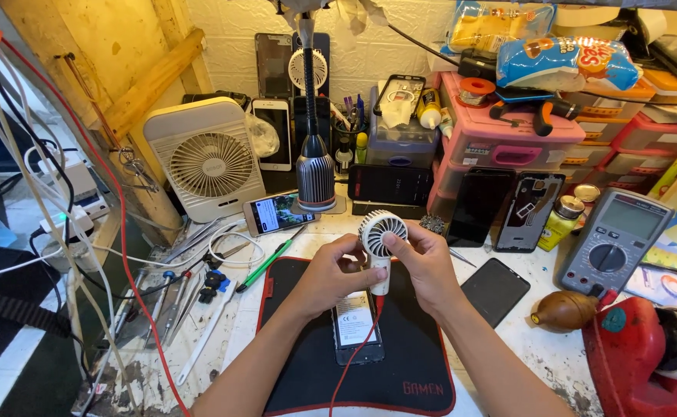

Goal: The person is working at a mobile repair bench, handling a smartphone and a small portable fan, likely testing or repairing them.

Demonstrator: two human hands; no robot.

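White plastic mini fan (381,235) is gripped between both hands, left hand (329,274) and right hand (426,266) closed on it, above the opened phone (357,326) on the black mat (307,371). Its red cable (354,357) hangs down; the phone's back is already off.

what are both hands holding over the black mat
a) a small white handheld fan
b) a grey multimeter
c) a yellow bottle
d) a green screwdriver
a: the left hand and the right hand together grip a small white handheld fan by its handle, above the phone lying on the black mat, while the grey multimeter sits untouched off to the right.
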